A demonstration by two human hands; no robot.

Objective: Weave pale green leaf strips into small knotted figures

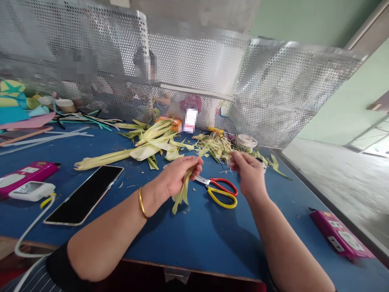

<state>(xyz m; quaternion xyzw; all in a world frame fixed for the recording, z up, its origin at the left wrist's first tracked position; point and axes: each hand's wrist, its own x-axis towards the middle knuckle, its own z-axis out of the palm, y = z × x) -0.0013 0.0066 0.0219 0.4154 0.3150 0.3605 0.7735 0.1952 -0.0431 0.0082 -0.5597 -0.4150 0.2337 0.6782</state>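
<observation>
"Pale green husk [181,194], that strip in your left hand [179,172]; how will it handle?"

"Light and limp, I'd judge, and apt to split along the grain. I'd grip the gathered upper end, where my thumb and fingers pinch it now, and spare the loose tail below my palm."

"And your right hand [251,172]?"

"Thumb and fingertips curl towards each other, near the scissors [225,181]. I can't tell if they meet or pinch even 1 thin shred. The strip hangs over the blue table [182,239], left of those scissors."
</observation>
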